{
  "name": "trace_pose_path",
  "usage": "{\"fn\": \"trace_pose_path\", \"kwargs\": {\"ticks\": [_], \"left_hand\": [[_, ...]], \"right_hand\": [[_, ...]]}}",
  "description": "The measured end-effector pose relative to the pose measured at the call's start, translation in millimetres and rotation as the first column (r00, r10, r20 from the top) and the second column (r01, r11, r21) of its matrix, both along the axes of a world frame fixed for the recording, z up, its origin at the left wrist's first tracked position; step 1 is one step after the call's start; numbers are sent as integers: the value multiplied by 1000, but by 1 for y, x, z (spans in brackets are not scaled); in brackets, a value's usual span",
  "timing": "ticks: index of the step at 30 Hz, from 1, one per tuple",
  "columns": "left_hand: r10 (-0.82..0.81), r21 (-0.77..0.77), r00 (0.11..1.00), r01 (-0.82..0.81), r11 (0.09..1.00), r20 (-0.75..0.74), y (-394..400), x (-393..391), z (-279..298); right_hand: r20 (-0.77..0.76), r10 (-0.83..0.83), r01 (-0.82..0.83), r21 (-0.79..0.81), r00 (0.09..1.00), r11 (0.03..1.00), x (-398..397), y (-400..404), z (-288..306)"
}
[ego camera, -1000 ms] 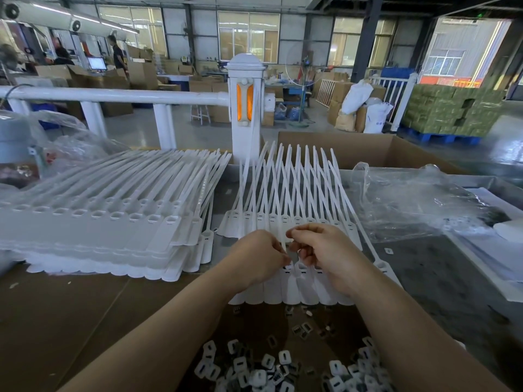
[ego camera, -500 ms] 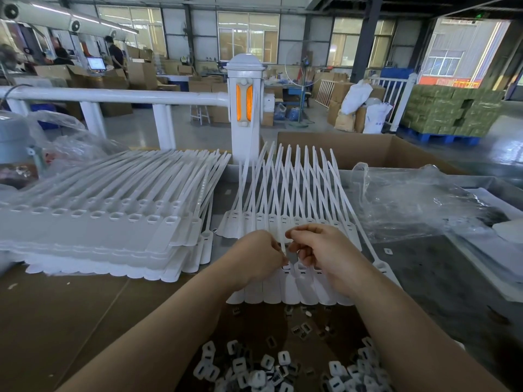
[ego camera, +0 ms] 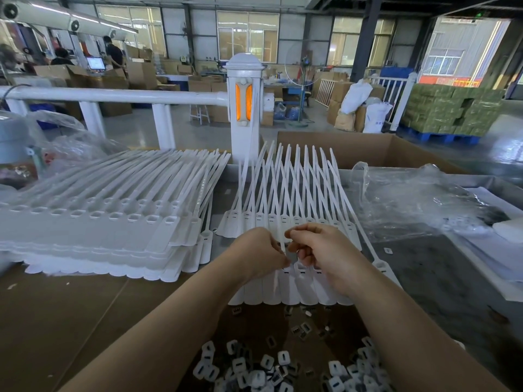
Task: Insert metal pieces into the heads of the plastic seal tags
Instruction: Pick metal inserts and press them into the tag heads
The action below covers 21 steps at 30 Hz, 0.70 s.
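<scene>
Two joined rows of white plastic seal tags [ego camera: 294, 193] lie fanned out at the table's middle, straps pointing away from me. My left hand [ego camera: 260, 253] and my right hand [ego camera: 322, 253] meet over the near row's heads [ego camera: 301, 271], fingers curled and pinching together at one head. What they pinch is too small to make out. A heap of small white and metal insert pieces [ego camera: 268, 366] lies close to me between my forearms.
A thick stack of tag sheets [ego camera: 93, 222] fills the table's left. Crumpled clear plastic bags [ego camera: 418, 205] lie at the right, an open cardboard box [ego camera: 368, 148] behind them. A white railing post [ego camera: 244, 106] stands beyond the table.
Both hands stay at the same tag head; the fingers have shifted only slightly. Nothing else has moved.
</scene>
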<state>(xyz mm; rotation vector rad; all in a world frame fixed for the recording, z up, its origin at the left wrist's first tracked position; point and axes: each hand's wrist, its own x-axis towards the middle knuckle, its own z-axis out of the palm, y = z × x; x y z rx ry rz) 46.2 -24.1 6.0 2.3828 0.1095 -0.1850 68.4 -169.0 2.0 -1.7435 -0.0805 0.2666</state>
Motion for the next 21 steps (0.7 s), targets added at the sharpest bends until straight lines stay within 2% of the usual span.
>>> {"fn": "trace_pose_path", "kwargs": {"ticks": [6, 15, 21], "left_hand": [[-6, 45, 1000, 6, 999, 7, 1, 1, -4], [-5, -8, 1000, 5, 1000, 0, 6, 0, -8], [-3, 130, 999, -4, 992, 52, 3, -2, -7]], "right_hand": [[-1, -3, 3, -4, 1000, 1000, 0, 0, 0], [-2, -3, 3, -12, 1000, 1000, -2, 0, 3], [8, 8, -8, -19, 1000, 1000, -3, 0, 3]]}}
